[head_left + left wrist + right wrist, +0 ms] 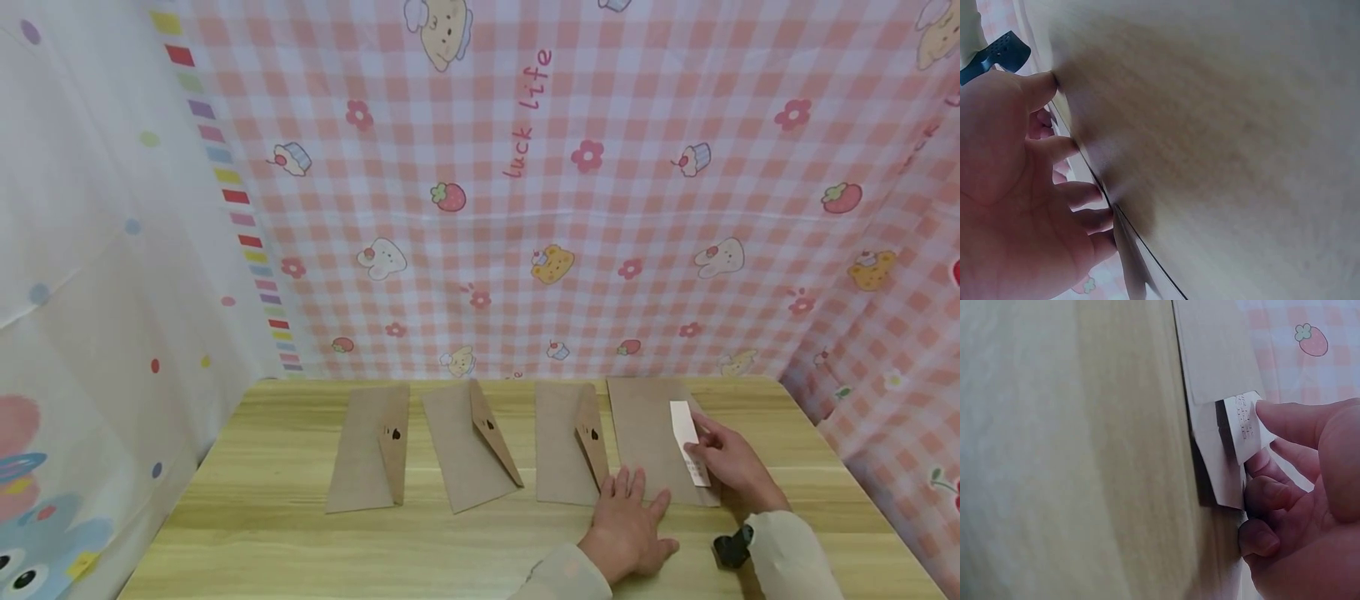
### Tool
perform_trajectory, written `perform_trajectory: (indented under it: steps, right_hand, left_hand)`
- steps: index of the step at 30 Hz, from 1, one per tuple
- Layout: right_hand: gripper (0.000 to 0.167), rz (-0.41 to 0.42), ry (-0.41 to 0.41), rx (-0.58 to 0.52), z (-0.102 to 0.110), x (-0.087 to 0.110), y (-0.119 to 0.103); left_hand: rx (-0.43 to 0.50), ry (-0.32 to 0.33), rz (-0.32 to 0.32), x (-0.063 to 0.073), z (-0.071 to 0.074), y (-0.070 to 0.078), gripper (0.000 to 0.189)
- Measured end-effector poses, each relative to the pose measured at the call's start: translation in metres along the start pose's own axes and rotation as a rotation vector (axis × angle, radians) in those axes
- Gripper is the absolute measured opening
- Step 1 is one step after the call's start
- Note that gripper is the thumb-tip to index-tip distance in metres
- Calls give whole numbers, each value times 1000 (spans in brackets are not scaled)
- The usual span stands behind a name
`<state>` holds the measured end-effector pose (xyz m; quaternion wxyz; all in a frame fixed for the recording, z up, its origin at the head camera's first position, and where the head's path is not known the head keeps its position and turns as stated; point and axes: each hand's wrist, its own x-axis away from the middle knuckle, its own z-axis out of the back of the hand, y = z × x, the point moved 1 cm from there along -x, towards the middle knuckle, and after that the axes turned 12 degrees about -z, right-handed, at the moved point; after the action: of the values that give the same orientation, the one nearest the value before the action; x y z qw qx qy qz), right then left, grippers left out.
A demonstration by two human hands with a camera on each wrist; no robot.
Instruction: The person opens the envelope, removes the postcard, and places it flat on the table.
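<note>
Already, flaps on three brown paper envelopes are folded over; above the rightmost envelope, a narrow white paper strip, not yet inside, is pinched by the right hand; the left hand is spread on the wood-grain table.

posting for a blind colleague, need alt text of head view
A person's right hand pinches a white paper slip at the rightmost of four brown envelopes; the left hand rests spread by its near edge. All four line a wood-grain table before pink gingham cloth.
</note>
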<state>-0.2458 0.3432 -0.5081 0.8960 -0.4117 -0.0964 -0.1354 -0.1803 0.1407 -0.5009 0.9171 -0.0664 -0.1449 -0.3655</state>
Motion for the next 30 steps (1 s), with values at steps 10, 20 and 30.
perform_trajectory:
  steps: [10,20,30]
  right_hand:
    - [68,-10,-14,-18,-1,-1,4]
    - [68,30,-3,35,-1,-2,2]
    - [68,54,1,41,-2,-5,4]
  left_hand:
    - [19,-16,-7,-1,0,1,60]
    - [-13,-9,-8,-1,0,0,61]
    - [33,24,-73,3,2,-9,58]
